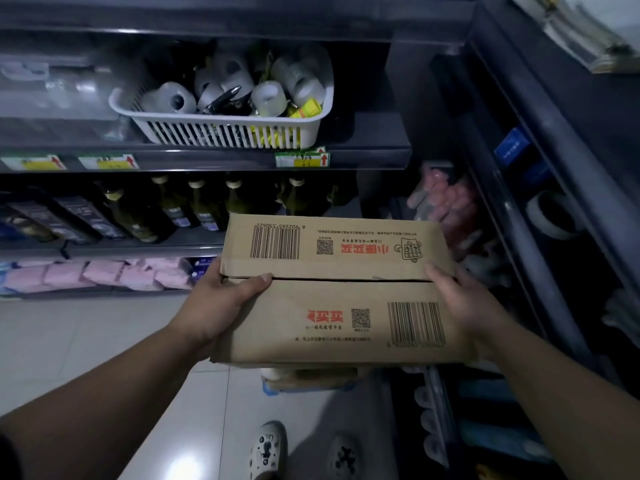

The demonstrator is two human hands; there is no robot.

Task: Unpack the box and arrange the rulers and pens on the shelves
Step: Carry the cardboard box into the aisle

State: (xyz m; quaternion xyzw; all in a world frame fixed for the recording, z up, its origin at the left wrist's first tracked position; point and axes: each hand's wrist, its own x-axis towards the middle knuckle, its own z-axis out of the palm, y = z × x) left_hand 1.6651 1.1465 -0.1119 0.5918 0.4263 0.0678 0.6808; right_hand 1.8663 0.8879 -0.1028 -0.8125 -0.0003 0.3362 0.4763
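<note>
holding the closed box, left hand and right hand curl round its ends; better set it down before opening.

The scene is dimly lit and tinted a cold blue-grey. The strongest light is caught by the floor, where a white glare spot is seen at the bottom edge beside the shoes, which are blurred. The box is evenly lit and sharp enough for its barcodes to be made out. The basket is moderately lit, its contents softened. The right shelves are sunk in deep shadow, with detail lost. The upper left corner is smeared and out of focus. Straight shelf edges are bent by the wide lens, and the arms are stretched toward the lower corners.
</note>
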